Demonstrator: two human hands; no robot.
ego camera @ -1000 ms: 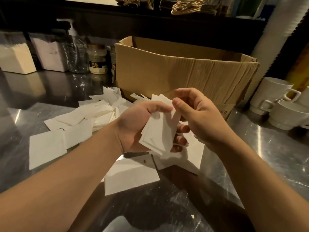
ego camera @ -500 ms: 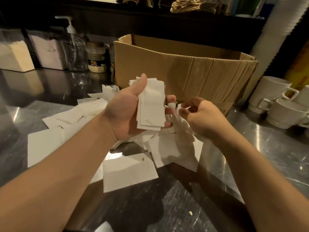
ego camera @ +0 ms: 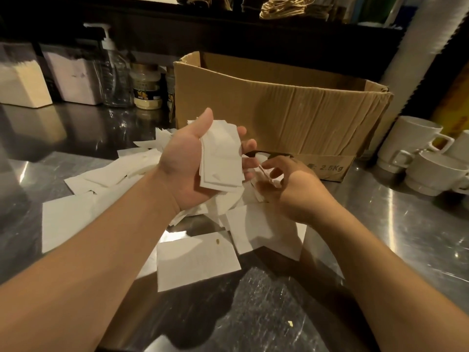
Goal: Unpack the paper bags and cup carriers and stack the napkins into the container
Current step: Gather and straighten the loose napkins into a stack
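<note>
Napkin stack (ego camera: 222, 158) — light, limp, easily fanned; cupped in the left hand (ego camera: 187, 163), thumb and fingers curled round its edges. Loose napkins (ego camera: 198, 260) are strewn on the worktop (ego camera: 396, 237). Right hand (ego camera: 291, 189) pinches one from the pile — best taken by an edge.

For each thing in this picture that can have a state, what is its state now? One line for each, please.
left hand: palm up, holds a small stack of napkins.
right hand: reaches into the loose napkins; grip unclear.
loose napkins: scattered flat on the steel counter.
cardboard box: open at the top, upright.
pump bottle: upright, clear.
white cups: upright, grouped together.
</note>
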